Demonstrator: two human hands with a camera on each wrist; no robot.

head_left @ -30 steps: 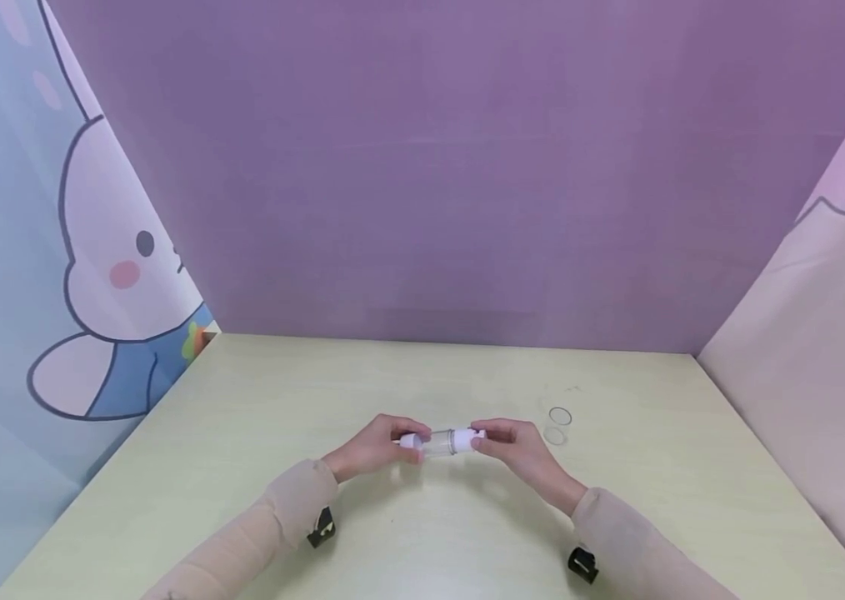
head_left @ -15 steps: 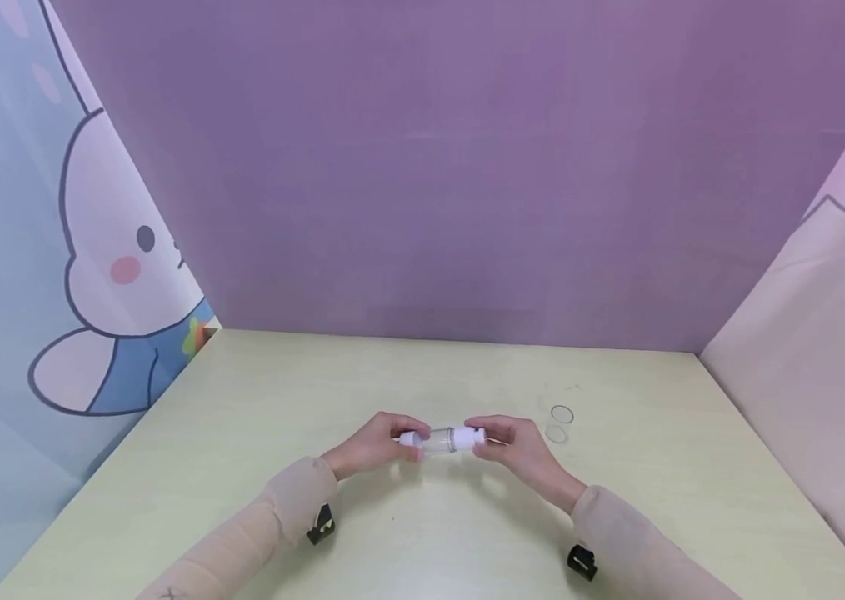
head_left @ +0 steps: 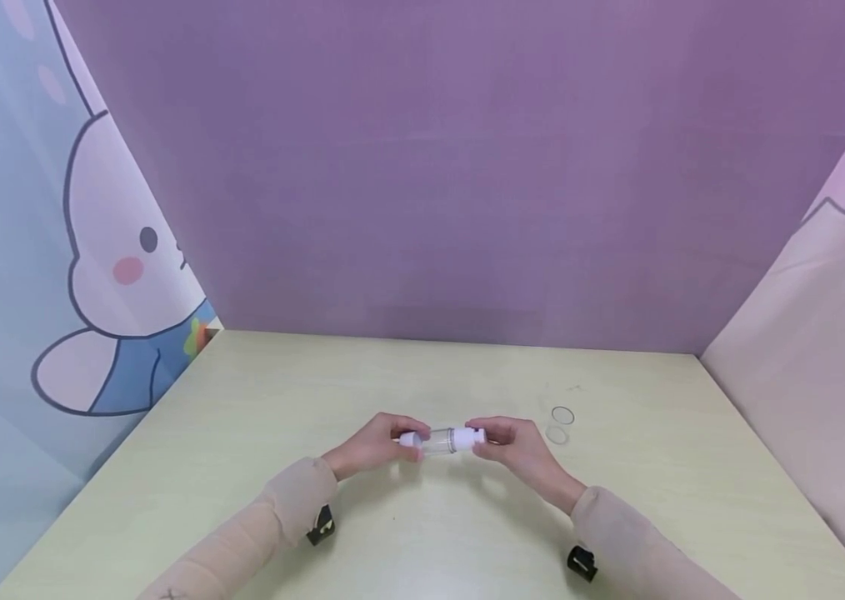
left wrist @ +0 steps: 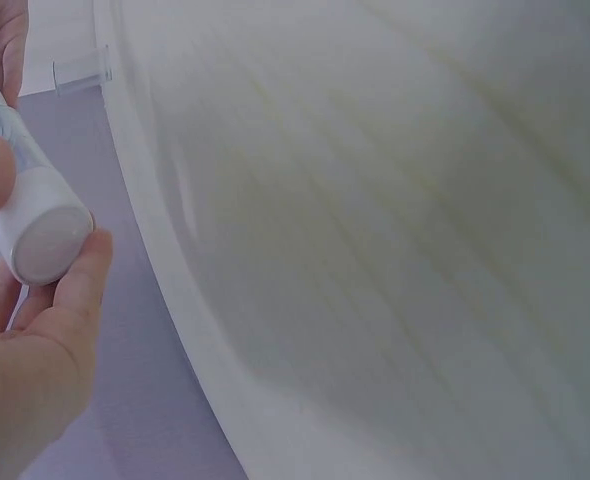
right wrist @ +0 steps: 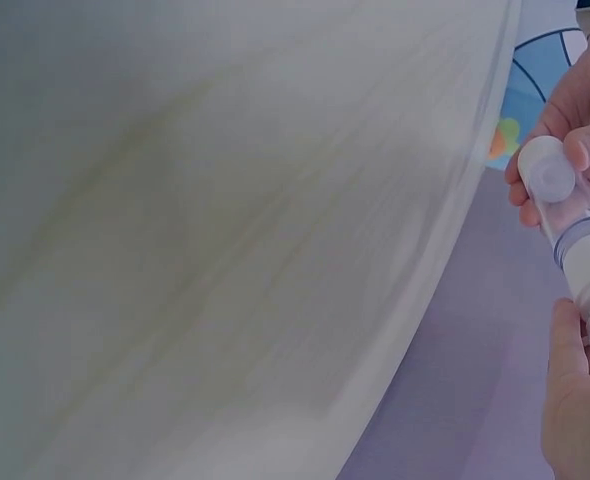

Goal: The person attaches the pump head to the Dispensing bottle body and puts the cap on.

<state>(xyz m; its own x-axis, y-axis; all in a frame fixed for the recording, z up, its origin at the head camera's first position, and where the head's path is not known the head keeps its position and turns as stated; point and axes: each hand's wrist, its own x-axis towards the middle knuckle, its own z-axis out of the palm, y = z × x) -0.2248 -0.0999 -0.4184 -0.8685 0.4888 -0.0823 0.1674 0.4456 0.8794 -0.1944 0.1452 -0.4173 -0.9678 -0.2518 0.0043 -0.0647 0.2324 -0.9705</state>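
Observation:
A clear pump bottle [head_left: 438, 442] with white ends lies level between my two hands, above the table. My left hand [head_left: 373, 443] grips its white base; in the left wrist view the thumb and fingers stand around that base [left wrist: 50, 235]. At the other end, my right hand [head_left: 523, 452] pinches the white pump head [head_left: 469, 438] between thumb and fingers. The right wrist view shows the bottle's clear middle [right wrist: 572, 212], with part of the pump head cut off by the frame edge. To the right of my right hand stands a clear cap [head_left: 559, 435].
The pale table [head_left: 422, 533] runs back to a purple panel [head_left: 452, 183]. Printed fabric walls [head_left: 10, 250] close off the left and right sides. A black strap piece [head_left: 322, 526] hangs under the left sleeve, and another black piece [head_left: 582, 563] under the right.
My right hand's fingers have shifted slightly on the pump head, so more of its white side shows. The left hand and the bottle stay nearly where they were.

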